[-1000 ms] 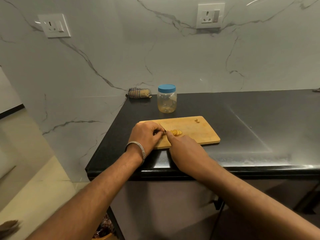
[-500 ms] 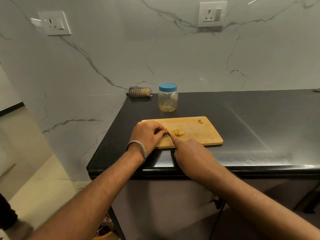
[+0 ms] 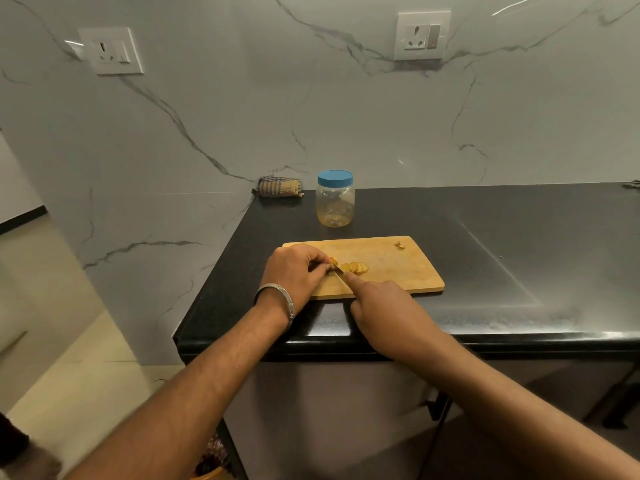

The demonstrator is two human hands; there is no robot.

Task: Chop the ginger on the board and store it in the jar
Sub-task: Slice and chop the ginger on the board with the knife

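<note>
A wooden cutting board (image 3: 408,268) lies on the black counter (image 3: 519,258). Yellow ginger slices (image 3: 353,267) lie fanned out on its left part. My left hand (image 3: 294,271), with a steel bangle on the wrist, pinches the uncut ginger end (image 3: 333,260) against the board. My right hand (image 3: 377,303) grips a knife, forefinger laid along the blade (image 3: 338,272), which sits at the ginger beside my left fingertips. A small ginger scrap (image 3: 400,245) lies near the board's far right corner. Behind the board stands a clear plastic jar (image 3: 335,206) with its blue lid on.
A folded striped cloth (image 3: 280,187) lies against the marble wall at the counter's back left corner. The counter ends at its left edge just beside the board. Two wall sockets (image 3: 421,35) sit high on the wall.
The row of cut slices has grown longer to the right. My left hand and the knife have crept leftward along the ginger. The camera has shifted slightly.
</note>
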